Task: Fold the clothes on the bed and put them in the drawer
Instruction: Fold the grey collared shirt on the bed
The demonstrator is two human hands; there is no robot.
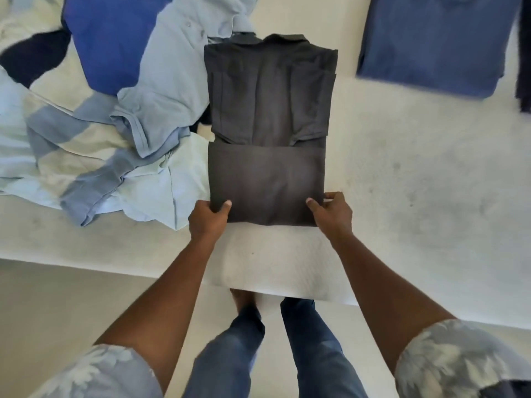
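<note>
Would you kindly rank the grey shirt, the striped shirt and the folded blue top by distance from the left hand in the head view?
1. Grey shirt, gripped by the left hand at its near corner.
2. Striped shirt, just to the left.
3. Folded blue top, far right.

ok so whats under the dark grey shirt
The dark grey shirt lies on the white bed. The left hand and right hand have fingers tucked under its near edge, thumbs on top. Whether the pile of blue clothes reaches beneath its left side is covered.
</note>
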